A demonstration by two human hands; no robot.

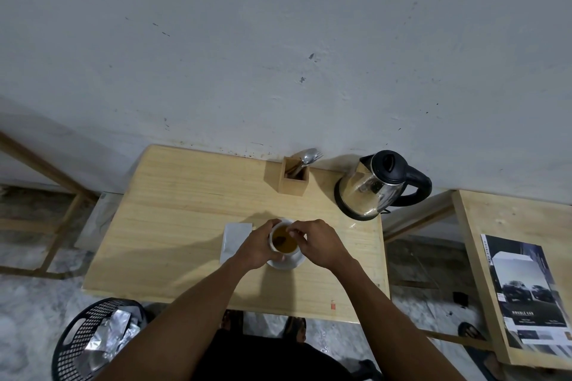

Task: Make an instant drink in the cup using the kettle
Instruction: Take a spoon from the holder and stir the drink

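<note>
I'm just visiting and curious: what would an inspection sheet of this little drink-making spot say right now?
Surface: wooden table, against a grey wall.
Job's things: white cup of brown liquid on a saucer; kettle upright at the far right corner.
Clutter: wooden holder with spoons; silver sachet left of the cup.
Hands: left hand wraps the cup; right hand pinches something over its rim, too small to tell.
Cables: nothing seen.
Surroundings: black basket holding foil wrappers; brochure on a side table.
</note>
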